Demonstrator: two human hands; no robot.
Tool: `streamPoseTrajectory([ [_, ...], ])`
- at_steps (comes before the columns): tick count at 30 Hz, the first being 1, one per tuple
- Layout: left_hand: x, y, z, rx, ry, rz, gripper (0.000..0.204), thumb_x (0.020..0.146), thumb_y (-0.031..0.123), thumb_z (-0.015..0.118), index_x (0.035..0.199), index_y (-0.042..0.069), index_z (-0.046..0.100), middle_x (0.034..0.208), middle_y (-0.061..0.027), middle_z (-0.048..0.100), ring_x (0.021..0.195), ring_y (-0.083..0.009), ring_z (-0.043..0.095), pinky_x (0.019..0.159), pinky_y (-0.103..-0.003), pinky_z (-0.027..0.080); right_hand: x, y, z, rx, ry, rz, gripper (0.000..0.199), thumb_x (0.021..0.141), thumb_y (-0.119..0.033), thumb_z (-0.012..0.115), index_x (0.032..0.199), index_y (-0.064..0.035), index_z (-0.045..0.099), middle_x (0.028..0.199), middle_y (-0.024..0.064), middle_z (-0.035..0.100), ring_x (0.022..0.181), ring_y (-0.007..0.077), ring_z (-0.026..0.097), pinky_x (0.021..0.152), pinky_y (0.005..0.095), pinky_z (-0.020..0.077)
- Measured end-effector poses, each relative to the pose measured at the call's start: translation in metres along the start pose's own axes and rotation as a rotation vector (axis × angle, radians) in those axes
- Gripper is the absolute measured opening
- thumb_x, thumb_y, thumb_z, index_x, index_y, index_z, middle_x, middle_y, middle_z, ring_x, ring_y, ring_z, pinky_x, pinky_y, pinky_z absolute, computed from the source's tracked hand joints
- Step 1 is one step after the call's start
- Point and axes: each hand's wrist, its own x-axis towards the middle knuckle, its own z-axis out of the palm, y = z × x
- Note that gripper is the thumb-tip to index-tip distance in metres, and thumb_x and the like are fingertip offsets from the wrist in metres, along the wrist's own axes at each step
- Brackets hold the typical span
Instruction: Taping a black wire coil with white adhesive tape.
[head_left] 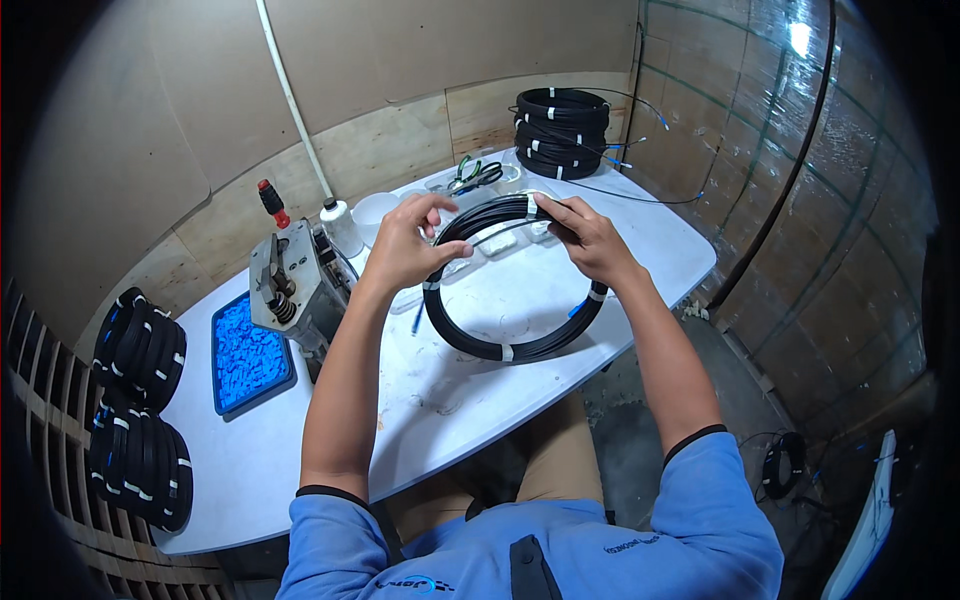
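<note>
A coil of thin black cable (463, 343), bound with several white tape bands, is held tilted above the white table. My right hand (592, 240) is closed on the coil's upper right side, beside a white band. At its upper left, my left hand (415, 240) is open, thumb and fingers apart around the coil's edge, with no clear grip on it. A loose cable end with a blue connector (417, 318) hangs below my left hand. Another blue tip (577, 310) shows inside the coil's lower right.
On the white table (250, 470) are a metal press (300, 270), a tray of small blue parts (250, 350), a white bottle (340, 225) and scissors (484, 176). Stacked black coils stand at the back right (562, 135) and along the left edge (140, 350).
</note>
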Motion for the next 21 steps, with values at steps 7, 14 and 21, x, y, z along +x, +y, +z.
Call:
streamPoseTrajectory([
  [7,0.006,0.011,0.018,-0.132,-0.126,0.09,0.056,0.087,0.022,0.072,0.136,0.007,0.052,0.096,-0.0133,0.07,0.081,-0.0226,0.066,0.077,-0.034,0.052,-0.003,-0.011,-0.002,0.027,0.007,-0.042,0.051,0.095,-0.013,0.06,0.144,-0.0256,0.052,0.112,0.0137,0.062,0.088,0.0297,0.065,0.078,0.038,0.0539],
  [14,0.002,0.007,0.023,-0.156,-0.087,0.241,0.051,0.088,0.019,0.064,0.135,0.005,0.05,0.092,-0.0214,0.069,0.075,-0.0298,0.067,0.073,-0.04,0.052,0.003,-0.002,-0.018,0.563,-0.144,0.259,0.048,0.099,-0.027,0.061,0.146,-0.0167,0.051,0.097,0.0006,0.061,0.078,0.0084,0.05,0.071,0.0247,0.0455],
  [21,0.001,0.012,0.022,-0.148,-0.111,0.201,0.05,0.087,0.017,0.065,0.134,0.005,0.051,0.092,-0.0217,0.07,0.078,-0.0307,0.069,0.073,-0.039,0.053,0.002,-0.008,-0.014,0.293,-0.099,0.096,0.047,0.093,-0.022,0.07,0.136,-0.0076,0.058,0.121,0.0136,0.067,0.098,0.0218,0.065,0.088,0.0303,0.0508],
])
